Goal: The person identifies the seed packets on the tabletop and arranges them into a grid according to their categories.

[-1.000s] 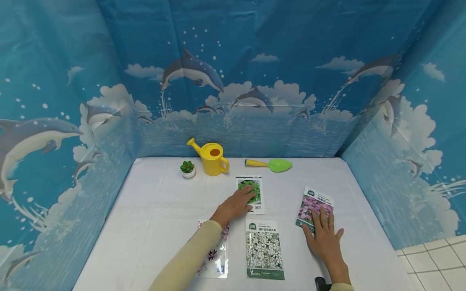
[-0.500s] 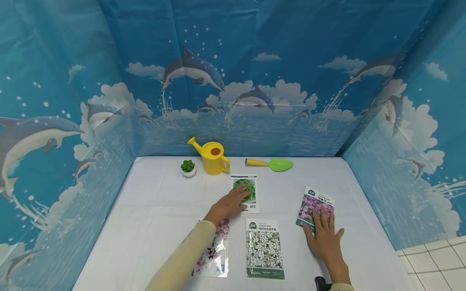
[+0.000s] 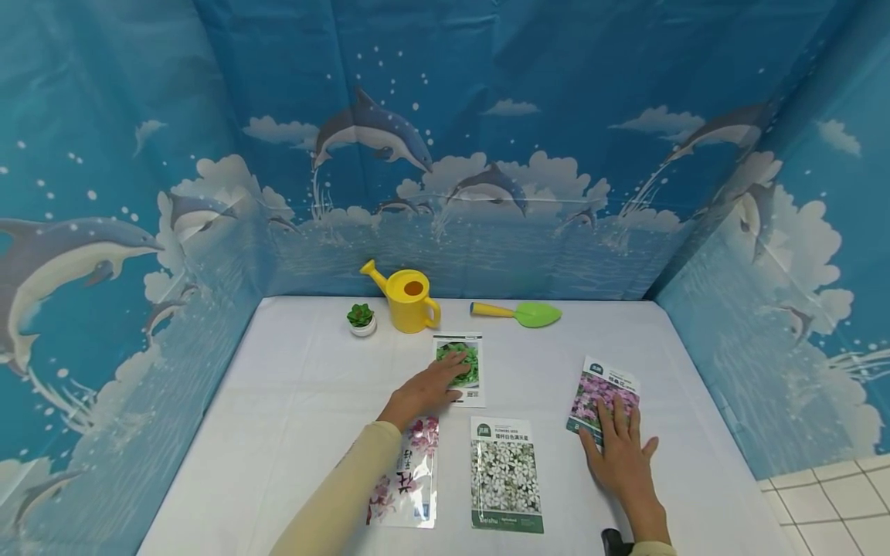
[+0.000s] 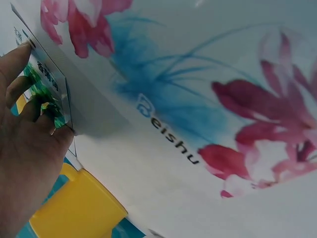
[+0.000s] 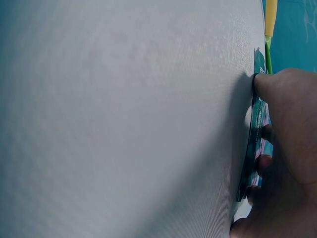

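Observation:
In the head view my left hand (image 3: 426, 388) rests with fingers spread on a white seed packet (image 3: 474, 374) showing green leaves. Its wrist hangs over the upper part of a pink-blossom packet (image 3: 422, 467). From the left wrist view, the fingertips lie on the face and edge of the leafy packet (image 4: 58, 94). Farther right, my right hand (image 3: 621, 455) presses extended fingers on the lower half of a tilted purple-flower packet (image 3: 587, 386); the right wrist view shows its thumb on the packet's green bottom edge (image 5: 257, 114). Between the hands lies a white-flower packet (image 3: 506, 475).
Along the back of the white-covered table (image 3: 278, 386) stand a small potted succulent (image 3: 361, 318) and a yellow watering can (image 3: 409, 303). A green toy trowel (image 3: 535, 314) with a yellow handle lies to their right. Dolphin-print curtains (image 3: 487, 232) enclose the back and sides.
My left hand has slid the leafy packet a short way left, uncovering more of the pink-blossom packet. My right hand and its packet have stayed in place.

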{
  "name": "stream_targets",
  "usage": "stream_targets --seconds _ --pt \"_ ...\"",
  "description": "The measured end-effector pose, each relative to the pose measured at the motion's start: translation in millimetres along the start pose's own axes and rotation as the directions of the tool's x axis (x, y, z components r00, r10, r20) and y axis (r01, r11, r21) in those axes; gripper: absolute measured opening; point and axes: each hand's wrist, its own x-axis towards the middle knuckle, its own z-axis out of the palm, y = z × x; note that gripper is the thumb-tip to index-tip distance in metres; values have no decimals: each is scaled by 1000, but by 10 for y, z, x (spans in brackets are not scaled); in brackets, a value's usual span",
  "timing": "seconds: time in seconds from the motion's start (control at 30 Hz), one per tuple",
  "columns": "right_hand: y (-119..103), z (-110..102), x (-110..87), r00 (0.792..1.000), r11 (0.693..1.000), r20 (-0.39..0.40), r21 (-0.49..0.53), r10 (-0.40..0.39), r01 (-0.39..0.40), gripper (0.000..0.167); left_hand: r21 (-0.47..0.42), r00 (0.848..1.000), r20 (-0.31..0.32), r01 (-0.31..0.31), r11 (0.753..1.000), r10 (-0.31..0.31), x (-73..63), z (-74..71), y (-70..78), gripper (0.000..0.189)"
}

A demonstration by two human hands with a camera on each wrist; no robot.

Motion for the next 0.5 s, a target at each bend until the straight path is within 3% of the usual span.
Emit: stream_targets --seconds 0.23,0.5 --pt "7 11 11 1000 1000 -22 5 -14 14 78 -27 1000 6 16 999 -16 -76 -46 -73 60" --pt "12 6 8 1000 1000 20 -10 17 -17 78 -47 1000 13 15 999 -15 -158 -43 -183 61"
